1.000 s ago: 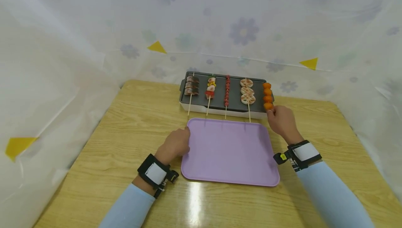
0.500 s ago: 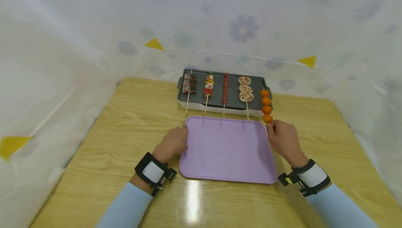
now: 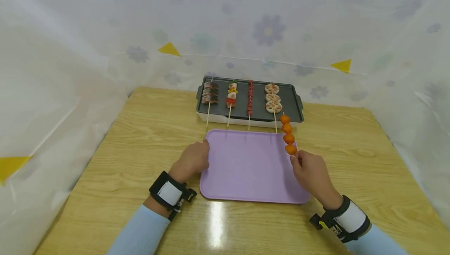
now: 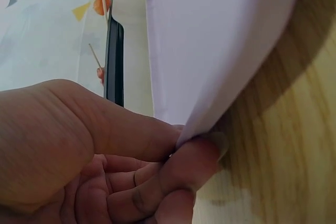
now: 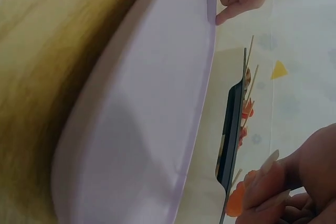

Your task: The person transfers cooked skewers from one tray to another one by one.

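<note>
My right hand [image 3: 311,175] pinches the lower end of a skewer [image 3: 288,138] threaded with several orange balls, held above the right edge of the lilac tray [image 3: 249,165]. In the right wrist view, its fingertips [image 5: 271,162] close on the stick right beside an orange ball [image 5: 236,200]. At the tray's left side, my left hand [image 3: 191,161] grips the rim; the left wrist view has the tray wall [image 4: 210,103] between thumb and forefinger. Behind the tray stands a black-topped grill [image 3: 239,108] with a white base.
Across the grill lie a fish-like skewer [image 3: 210,95], a mixed skewer [image 3: 231,95], a thin red skewer [image 3: 250,100] and a lotus-root skewer [image 3: 273,99], their sticks pointing towards the tray. A flowered plastic sheet [image 3: 225,24] rises behind the wooden table [image 3: 151,118].
The orange-ball skewer has come off the grill's right end, moving towards me and left over the tray edge in my right hand. My left hand keeps its grip on the tray.
</note>
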Tool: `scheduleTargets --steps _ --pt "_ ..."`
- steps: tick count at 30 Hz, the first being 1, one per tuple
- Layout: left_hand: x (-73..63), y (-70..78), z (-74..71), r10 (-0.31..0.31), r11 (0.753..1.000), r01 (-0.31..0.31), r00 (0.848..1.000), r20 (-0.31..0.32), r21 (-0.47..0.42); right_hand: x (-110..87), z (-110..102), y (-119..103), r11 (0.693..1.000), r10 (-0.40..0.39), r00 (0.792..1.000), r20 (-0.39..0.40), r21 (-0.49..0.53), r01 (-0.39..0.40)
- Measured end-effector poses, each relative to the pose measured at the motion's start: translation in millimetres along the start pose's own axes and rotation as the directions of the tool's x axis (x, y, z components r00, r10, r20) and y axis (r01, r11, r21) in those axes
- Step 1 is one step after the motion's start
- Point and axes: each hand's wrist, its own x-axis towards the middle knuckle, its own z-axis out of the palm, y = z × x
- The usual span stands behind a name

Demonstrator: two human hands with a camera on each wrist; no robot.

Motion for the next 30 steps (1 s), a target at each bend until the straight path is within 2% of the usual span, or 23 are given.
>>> scheduleTargets --steps 8,17,30 --pt "-1.1 0.4 0.0 -0.025 1.0 0.026 0.999 0.024 -0.013 -16.9 0 6 1.0 0.016 0.999 0.032 0.002 -0.016" --pt "-1.8 0.0 -0.4 -0.005 1.0 0.005 1.0 0.002 -0.002 -30.2 5 13 0.998 0.051 0.996 0.079 0.019 -0.053" --pt "0.5 -0.4 -0.4 -0.013 1.0 0.014 0.999 0.042 -0.006 -35.4 13 19 0.996 0.087 0.986 0.14 -0.005 -0.088"
